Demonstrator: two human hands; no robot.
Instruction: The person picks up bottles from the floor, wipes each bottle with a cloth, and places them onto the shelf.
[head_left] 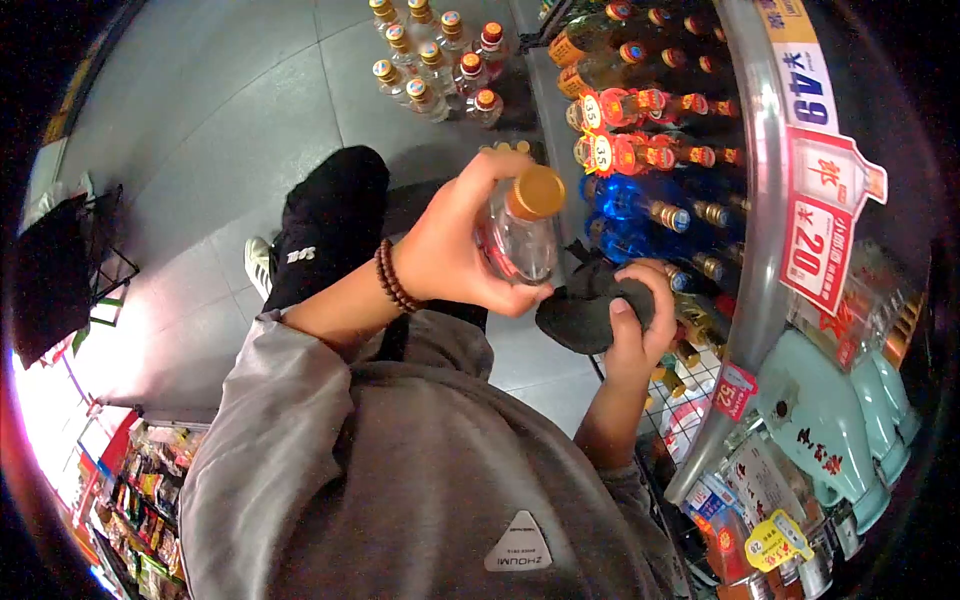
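The left hand (450,240) gripped a gold-capped bottle (524,232). Just beside it, the right hand (640,325) pinched a dark cloth (583,312). Beyond the left hand, more bottles (437,68) stood on the floor (240,95).

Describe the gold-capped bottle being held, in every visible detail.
The bottle looks like clear glass, with a round gold cap in place and some red showing on its side. It is held above the floor, cap towards the camera. The left grip wraps it, fingers on one side, thumb on the other. Its label cannot be read, nor can I tell how full it is.
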